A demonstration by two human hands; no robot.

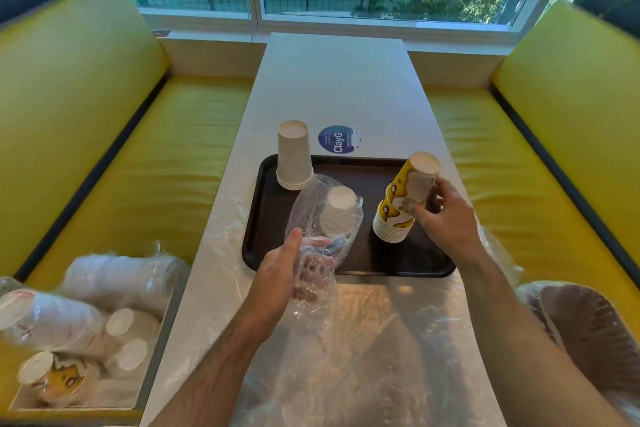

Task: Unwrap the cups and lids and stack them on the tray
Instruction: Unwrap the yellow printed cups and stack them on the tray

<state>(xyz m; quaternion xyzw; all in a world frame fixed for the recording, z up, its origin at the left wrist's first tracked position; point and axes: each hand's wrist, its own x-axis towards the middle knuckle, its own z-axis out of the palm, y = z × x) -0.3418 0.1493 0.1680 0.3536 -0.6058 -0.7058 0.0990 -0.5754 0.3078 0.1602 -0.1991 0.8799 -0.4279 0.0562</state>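
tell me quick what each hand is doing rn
Left hand: grips the plastic bag with white cups inside.
Right hand: grips the yellow cup stack.

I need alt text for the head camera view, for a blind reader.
Over a dark brown plastic tray, the right hand grips a tilted yellow patterned paper cup stack while the left hand holds a clear plastic wrapper containing white cups. A plain white paper cup stack stands upside down at the tray's far left corner.

Matt paper cups (293,156), glossy clear plastic wrap (325,218), textured tray (367,253)
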